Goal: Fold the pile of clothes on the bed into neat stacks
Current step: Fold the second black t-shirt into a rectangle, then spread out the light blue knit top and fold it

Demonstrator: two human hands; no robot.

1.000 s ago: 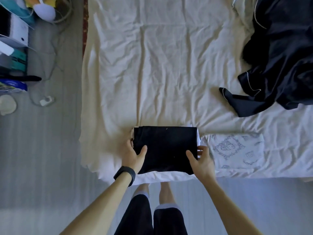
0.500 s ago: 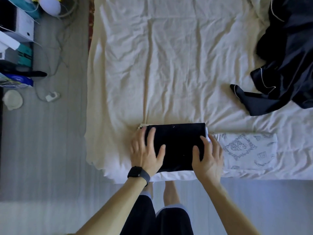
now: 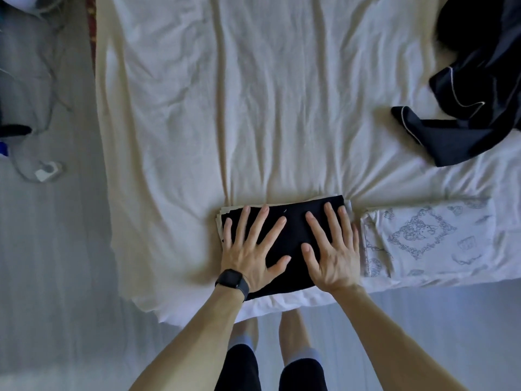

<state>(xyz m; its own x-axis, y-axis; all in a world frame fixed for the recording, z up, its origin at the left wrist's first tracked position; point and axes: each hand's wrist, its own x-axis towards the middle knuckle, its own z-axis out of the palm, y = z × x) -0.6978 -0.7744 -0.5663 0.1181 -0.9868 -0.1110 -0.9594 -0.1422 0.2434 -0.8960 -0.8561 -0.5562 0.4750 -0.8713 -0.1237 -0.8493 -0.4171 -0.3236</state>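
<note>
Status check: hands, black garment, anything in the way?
Left hand and right hand open, pressing flat on folded black garment. Folded patterned cloth right of it. Unfolded dark clothes far right; nothing obstructing.

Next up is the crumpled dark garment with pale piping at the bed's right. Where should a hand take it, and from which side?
Probably at the piped flap of the dark garment, pinched from the left: it juts toward the bed's middle, flat and free on the sheet, while the rest is bunched.
</note>
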